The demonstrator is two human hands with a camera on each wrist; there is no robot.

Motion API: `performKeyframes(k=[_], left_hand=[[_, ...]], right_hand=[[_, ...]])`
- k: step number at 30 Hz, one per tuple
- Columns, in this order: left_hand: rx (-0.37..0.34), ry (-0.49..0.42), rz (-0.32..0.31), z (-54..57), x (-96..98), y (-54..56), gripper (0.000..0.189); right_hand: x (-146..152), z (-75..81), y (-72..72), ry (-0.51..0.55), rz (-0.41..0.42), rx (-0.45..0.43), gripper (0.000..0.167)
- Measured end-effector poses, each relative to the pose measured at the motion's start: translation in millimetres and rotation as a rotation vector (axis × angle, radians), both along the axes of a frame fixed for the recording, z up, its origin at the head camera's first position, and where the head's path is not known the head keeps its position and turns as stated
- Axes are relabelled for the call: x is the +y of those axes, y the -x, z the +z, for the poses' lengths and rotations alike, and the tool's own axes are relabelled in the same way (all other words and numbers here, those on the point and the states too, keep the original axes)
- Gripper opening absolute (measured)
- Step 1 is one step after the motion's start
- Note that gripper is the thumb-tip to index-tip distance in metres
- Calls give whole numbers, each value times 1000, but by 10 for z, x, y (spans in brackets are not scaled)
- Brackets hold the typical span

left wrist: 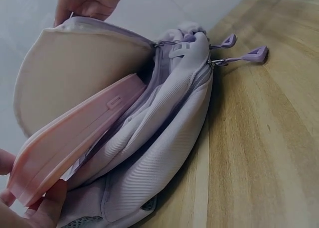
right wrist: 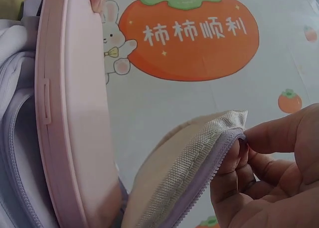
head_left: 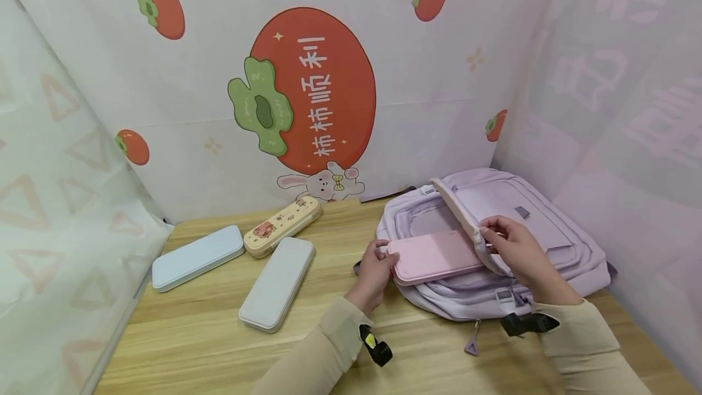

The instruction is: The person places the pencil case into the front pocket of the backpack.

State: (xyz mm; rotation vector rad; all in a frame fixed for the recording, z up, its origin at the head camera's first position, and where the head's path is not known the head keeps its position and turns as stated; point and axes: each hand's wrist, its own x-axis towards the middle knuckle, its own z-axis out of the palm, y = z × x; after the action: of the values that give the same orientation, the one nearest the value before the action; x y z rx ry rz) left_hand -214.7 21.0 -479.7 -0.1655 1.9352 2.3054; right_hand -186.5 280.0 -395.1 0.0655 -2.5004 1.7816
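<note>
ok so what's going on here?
Someone's two hands are at work on a lilac backpack lying on the table. The right hand pinches the edge of its unzipped flap and holds it up. The left hand grips the near end of a pink case, whose far end is in the opening; the near end sticks out. A light blue case, a patterned cream case and a white case lie on the table outside the backpack.
</note>
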Motion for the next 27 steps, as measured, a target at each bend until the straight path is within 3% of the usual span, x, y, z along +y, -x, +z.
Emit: performKeyframes(k=[7,13,19,27], left_hand=[[-3,24,-5,-9,-141,-18,34],[-12,0,-71,23,-147,-12,36],[-10,-37,-102,57,-12,-19,35],[-17,-32,-88,67,77,-23,34]], right_hand=[[-28,22,-7,216,72,8,10],[13,-4,-18,355,119,1,16],[31,-16,-27,397,139,4,19],[76,-37,-41,428,98,-20,23]])
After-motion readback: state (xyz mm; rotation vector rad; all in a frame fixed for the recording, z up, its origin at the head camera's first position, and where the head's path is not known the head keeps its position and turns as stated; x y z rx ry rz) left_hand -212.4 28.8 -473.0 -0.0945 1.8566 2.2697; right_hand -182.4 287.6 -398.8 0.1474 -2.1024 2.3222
